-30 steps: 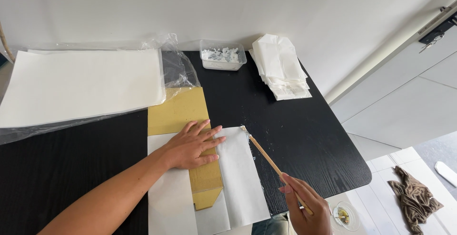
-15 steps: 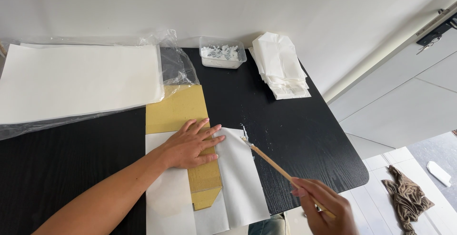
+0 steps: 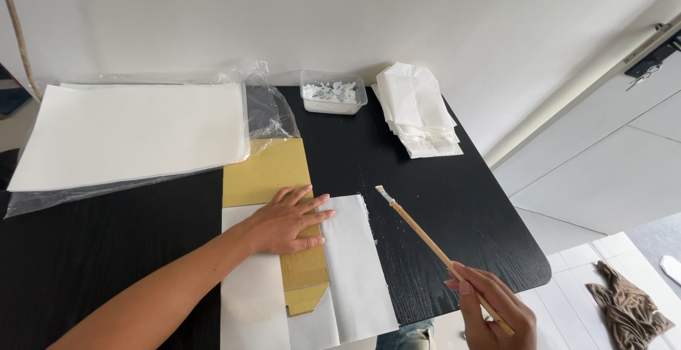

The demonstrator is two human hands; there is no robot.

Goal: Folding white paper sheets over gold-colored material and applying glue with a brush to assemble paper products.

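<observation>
The right hand (image 3: 493,314) is pinching the low end of a long thin brush (image 3: 436,251), with the fingers closed around the wooden stick. The brush is pointing up and to the left, away from the grip, and its small bristle tip is hanging just over the black tabletop (image 3: 440,187). I cannot tell if the tip is touching the top. Little white smears are sitting on the tabletop near the tip. The white paper (image 3: 351,265) is lying to the left of the tip, and its right edge is the nearest part to the bristles. The paper's long side is running from the far end of the tabletop toward the person. The left hand (image 3: 291,219) is lying flat and open, pressing down on the paper and on a gold card (image 3: 266,173) that is running under it. That hand is holding nothing; it is only pushing down. The right hand is the one nearer to the paper's free edge. Farther back, a small tub (image 3: 333,95) with white stuff in it is sitting by the wall, with a pile of folded white bags (image 3: 418,116) to its right and a big stack of white sheets (image 3: 135,130) in clear plastic to its left.
</observation>
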